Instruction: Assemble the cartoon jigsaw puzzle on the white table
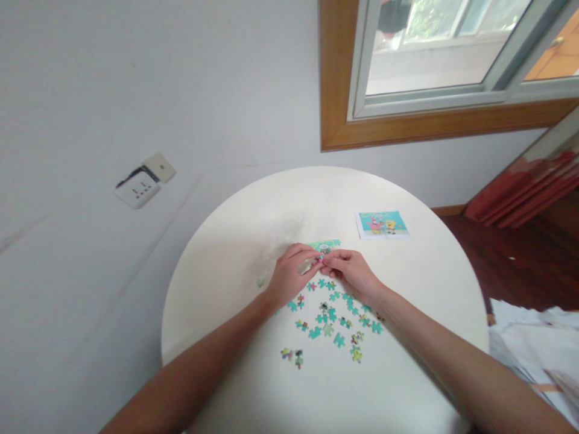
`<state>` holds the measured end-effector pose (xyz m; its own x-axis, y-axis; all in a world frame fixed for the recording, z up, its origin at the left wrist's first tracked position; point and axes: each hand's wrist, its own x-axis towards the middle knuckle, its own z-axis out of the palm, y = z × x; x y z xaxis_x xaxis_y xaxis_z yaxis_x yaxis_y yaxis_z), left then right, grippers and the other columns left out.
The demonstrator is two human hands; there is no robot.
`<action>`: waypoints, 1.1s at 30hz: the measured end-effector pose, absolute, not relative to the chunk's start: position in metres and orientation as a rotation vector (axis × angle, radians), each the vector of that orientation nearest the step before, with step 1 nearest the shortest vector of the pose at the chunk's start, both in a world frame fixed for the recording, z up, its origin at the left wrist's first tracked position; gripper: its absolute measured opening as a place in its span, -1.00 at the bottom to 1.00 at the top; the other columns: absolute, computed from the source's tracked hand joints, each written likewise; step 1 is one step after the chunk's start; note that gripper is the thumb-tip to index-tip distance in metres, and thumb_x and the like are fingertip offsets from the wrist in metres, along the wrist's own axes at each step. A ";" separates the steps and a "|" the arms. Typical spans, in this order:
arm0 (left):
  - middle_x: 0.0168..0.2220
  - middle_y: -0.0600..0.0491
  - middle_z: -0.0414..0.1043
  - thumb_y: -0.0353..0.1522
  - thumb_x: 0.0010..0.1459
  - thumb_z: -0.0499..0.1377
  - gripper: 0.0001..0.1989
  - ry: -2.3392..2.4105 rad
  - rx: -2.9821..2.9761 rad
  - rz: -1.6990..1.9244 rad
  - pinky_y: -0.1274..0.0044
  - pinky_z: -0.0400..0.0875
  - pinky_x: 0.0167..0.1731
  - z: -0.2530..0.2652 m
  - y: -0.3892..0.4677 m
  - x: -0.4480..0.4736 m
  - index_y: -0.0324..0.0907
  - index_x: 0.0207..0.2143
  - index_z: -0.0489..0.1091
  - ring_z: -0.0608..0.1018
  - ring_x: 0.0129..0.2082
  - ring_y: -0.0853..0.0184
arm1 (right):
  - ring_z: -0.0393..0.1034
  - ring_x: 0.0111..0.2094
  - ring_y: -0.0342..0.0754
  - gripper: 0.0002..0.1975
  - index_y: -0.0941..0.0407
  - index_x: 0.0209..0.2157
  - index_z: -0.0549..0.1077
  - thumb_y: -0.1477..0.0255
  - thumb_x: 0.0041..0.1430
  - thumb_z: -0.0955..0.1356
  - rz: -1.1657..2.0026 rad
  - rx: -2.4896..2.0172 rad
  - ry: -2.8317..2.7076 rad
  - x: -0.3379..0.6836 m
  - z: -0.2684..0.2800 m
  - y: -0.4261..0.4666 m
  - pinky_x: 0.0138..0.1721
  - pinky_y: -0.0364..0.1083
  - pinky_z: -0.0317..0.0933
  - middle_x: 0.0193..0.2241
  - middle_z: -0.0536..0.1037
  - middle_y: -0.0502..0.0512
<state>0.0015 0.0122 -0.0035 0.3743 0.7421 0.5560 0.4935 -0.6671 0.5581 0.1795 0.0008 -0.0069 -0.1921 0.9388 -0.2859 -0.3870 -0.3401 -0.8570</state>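
Observation:
A small pink and blue jigsaw piece [321, 258] sits between the fingertips of my two hands, near the middle of the round white table [212, 271]. My left hand [289, 272] is closed in a pinch on its left side. From the right, my right hand [351, 270] pinches the same piece, thumb and fingers together. Just beyond the fingertips lies a joined strip of puzzle [333, 243], green and yellow, partly hidden by my left hand. Loose jigsaw pieces [332, 314], mostly teal, are scattered on the near side of my hands, some partly under my right wrist.
A picture card [384, 225] with cartoon figures lies at the back right of the table. Two or three pieces [293, 355] rest apart toward me. A wall with a socket [138, 188] borders the left, and papers [534, 343] are piled at the lower right.

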 end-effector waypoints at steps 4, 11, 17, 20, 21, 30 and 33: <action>-0.22 -0.02 0.50 -0.43 0.19 0.23 -0.85 1.044 2.398 1.212 0.45 0.47 -0.14 -0.005 0.014 0.000 -0.14 -0.16 0.50 0.53 -0.19 0.31 | 0.21 -0.56 -0.23 -0.86 0.23 -0.52 0.55 0.44 -0.15 0.50 1.721 -1.014 -0.827 0.181 -0.007 0.000 -0.52 -0.16 0.01 -0.60 0.48 0.04; -0.26 0.00 0.52 -0.46 0.15 0.24 -0.85 1.003 2.472 1.248 0.43 0.47 -0.14 0.000 0.016 -0.002 -0.15 -0.19 0.48 0.51 -0.21 0.31 | 0.08 -0.59 -0.23 -0.81 0.21 -0.53 0.52 0.36 -0.12 0.49 1.755 -1.007 -0.917 0.180 -0.003 -0.002 -0.55 -0.14 -0.11 -0.65 0.37 -0.03; -0.31 0.04 0.56 -0.43 0.15 0.26 -0.96 1.037 2.525 1.104 0.40 0.42 -0.14 -0.005 0.034 -0.016 -0.14 -0.33 0.51 0.53 -0.25 0.31 | 0.16 -0.58 -0.20 -0.74 0.17 -0.49 0.46 0.24 0.03 0.39 1.385 -1.275 -1.055 0.190 -0.012 0.013 -0.53 -0.16 0.02 -0.57 0.46 0.01; -0.31 0.06 0.57 -0.42 0.16 0.25 -0.95 1.023 2.556 0.988 0.40 0.40 -0.13 -0.011 0.041 -0.020 -0.13 -0.34 0.53 0.53 -0.26 0.32 | 0.24 -0.53 -0.15 -0.78 0.16 -0.49 0.46 0.30 0.10 0.33 1.069 -1.343 -1.274 0.197 -0.020 0.020 -0.45 -0.14 0.11 -0.56 0.48 0.02; -0.31 0.06 0.58 -0.42 0.16 0.25 -0.95 1.023 2.564 0.959 0.39 0.39 -0.13 -0.013 0.042 -0.021 -0.13 -0.34 0.53 0.53 -0.26 0.32 | 0.27 -0.50 -0.13 -0.79 0.16 -0.48 0.47 0.32 0.12 0.32 0.980 -1.353 -1.351 0.198 -0.023 0.021 -0.42 -0.13 0.14 -0.54 0.49 0.03; -0.28 0.07 0.58 -0.40 0.18 0.25 -0.93 1.025 2.624 0.810 0.38 0.35 -0.11 -0.018 0.046 -0.022 -0.11 -0.33 0.56 0.50 -0.25 0.31 | 0.30 -0.50 -0.11 -0.81 0.13 -0.43 0.47 0.38 0.17 0.27 0.762 -1.403 -1.652 0.194 -0.025 0.017 -0.40 -0.13 0.16 -0.49 0.52 0.05; -0.26 0.07 0.57 -0.40 0.18 0.25 -0.93 1.024 2.639 0.797 0.38 0.34 -0.10 -0.019 0.046 -0.022 -0.10 -0.31 0.56 0.50 -0.23 0.31 | 0.30 -0.50 -0.11 -0.81 0.13 -0.42 0.48 0.39 0.17 0.27 0.765 -1.400 -1.657 0.194 -0.025 0.018 -0.41 -0.13 0.16 -0.48 0.52 0.05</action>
<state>-0.0223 0.0462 -0.0195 0.6146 0.6725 0.4123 0.5644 -0.7401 0.3657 0.1940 0.0177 -0.0255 -0.0489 0.9785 0.2003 0.4826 0.1987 -0.8530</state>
